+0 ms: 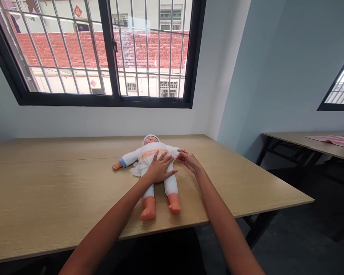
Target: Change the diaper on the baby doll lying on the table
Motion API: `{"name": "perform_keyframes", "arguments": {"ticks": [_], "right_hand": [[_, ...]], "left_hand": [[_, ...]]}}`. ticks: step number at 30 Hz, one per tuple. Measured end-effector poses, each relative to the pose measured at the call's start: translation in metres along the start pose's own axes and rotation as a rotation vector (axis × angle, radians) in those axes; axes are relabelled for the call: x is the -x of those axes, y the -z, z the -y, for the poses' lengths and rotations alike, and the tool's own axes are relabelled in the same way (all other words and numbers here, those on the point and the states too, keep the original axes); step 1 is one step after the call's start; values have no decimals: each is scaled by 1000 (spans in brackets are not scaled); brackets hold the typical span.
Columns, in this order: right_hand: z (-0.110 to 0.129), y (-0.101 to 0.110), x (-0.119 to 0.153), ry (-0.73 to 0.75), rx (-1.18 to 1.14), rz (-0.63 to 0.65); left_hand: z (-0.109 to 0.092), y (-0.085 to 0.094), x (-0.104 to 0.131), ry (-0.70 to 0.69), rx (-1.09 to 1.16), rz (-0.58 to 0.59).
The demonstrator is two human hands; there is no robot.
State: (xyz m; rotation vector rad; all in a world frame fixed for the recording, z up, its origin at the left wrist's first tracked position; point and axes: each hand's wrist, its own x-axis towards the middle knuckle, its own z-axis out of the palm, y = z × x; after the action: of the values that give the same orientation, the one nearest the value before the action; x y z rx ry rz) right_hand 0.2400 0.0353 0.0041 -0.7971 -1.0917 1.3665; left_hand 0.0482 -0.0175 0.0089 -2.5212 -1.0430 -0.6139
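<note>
A baby doll [171, 186] in white clothes and a white cap lies on its back on the wooden table [74, 183], feet toward me. My left hand [159, 168] rests flat on the doll's belly, fingers spread and pointing away from me. At the doll's arm on the right side, my right hand [189, 160] pinches the end of the white sleeve [174, 150]. That arm's doll hand is hidden behind my fingers. The other doll arm stretches out to the left with a blue cuff [123, 162]. Loose white fabric [135, 170] sticks out beside the doll's waist.
A barred window [111, 100] with a dark frame is in the wall behind the table. To the right stands a second table [297, 143] with pink striped cloth [335, 140] on it. The near table's front edge runs just beyond the doll's feet.
</note>
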Motion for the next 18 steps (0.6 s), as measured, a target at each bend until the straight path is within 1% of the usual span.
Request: {"name": "perform_keyframes", "arguments": {"ticks": [6, 9, 18], "right_hand": [[-2, 4, -4, 83, -148, 56], [-3, 4, -5, 99, -203, 84], [-6, 0, -5, 98, -285, 65]], "left_hand": [[0, 0, 0, -3, -42, -1], [0, -1, 0, -5, -49, -1], [1, -3, -1, -17, -97, -44]]}}
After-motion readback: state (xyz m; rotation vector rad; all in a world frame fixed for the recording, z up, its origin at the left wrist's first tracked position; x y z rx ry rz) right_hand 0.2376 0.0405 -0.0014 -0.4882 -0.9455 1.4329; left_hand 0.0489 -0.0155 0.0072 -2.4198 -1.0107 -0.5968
